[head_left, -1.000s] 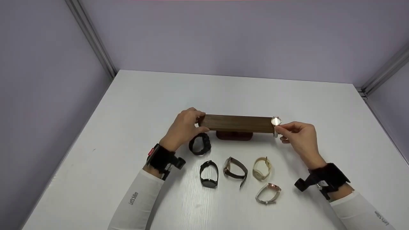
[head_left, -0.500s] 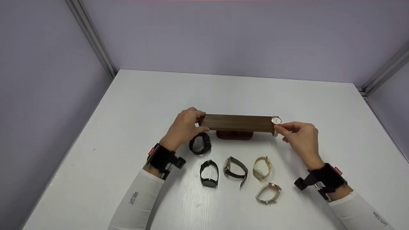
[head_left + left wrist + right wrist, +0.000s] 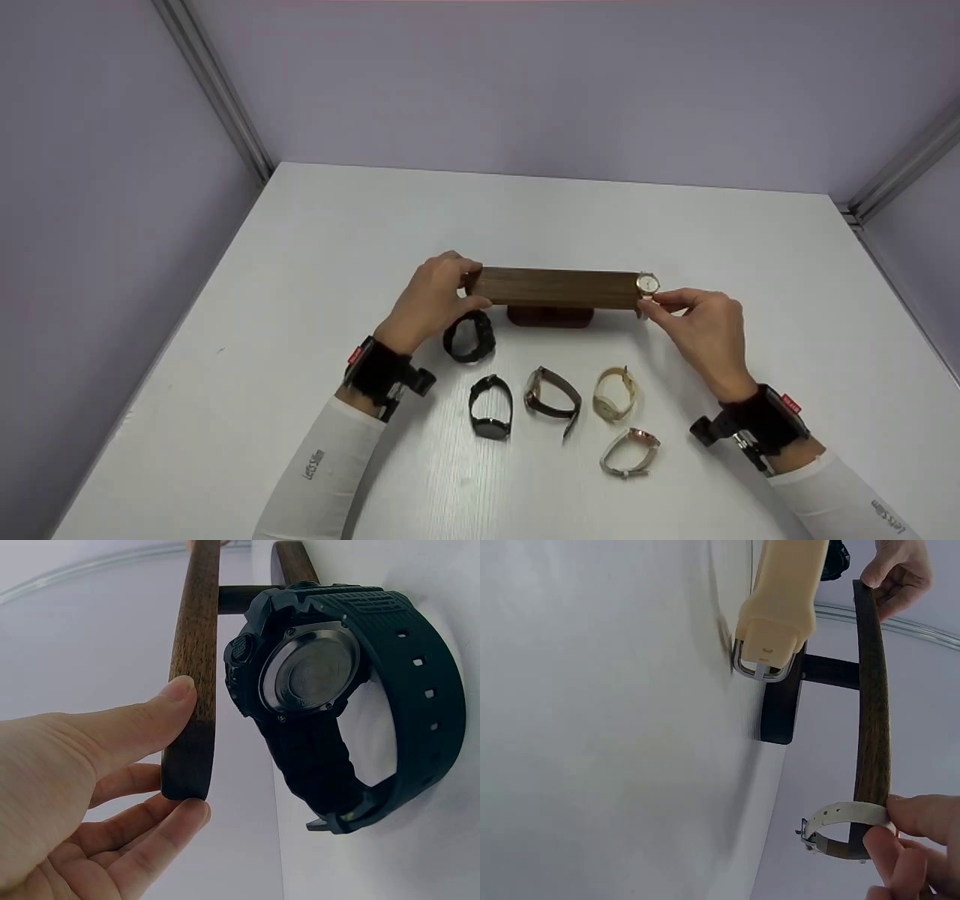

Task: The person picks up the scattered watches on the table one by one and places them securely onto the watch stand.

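Observation:
A dark wooden bar (image 3: 559, 289) stands on a small base (image 3: 550, 317) in the middle of the white table (image 3: 525, 217). My left hand (image 3: 477, 286) grips the bar's left end, with the thumb (image 3: 154, 720) on one face and the fingers beneath. At the bar's right end my right hand (image 3: 650, 299) pinches a round-faced watch with a white strap (image 3: 647, 284). In the right wrist view that strap (image 3: 846, 817) is looped around the bar (image 3: 870, 705), beside my fingertips (image 3: 924, 816). A chunky black watch (image 3: 469, 338) lies just below my left hand and fills the left wrist view (image 3: 337, 690).
Several more watches lie in front of the stand: a black one (image 3: 490, 407), a brown-strapped one (image 3: 553, 394), a beige one (image 3: 615, 394) and a rose-gold one with a pale strap (image 3: 630, 452). Lilac walls close in the table at the back and sides.
My right hand has moved slightly left and slid the white-strapped watch onto the bar's right end. The left hand has kept its grip on the left end.

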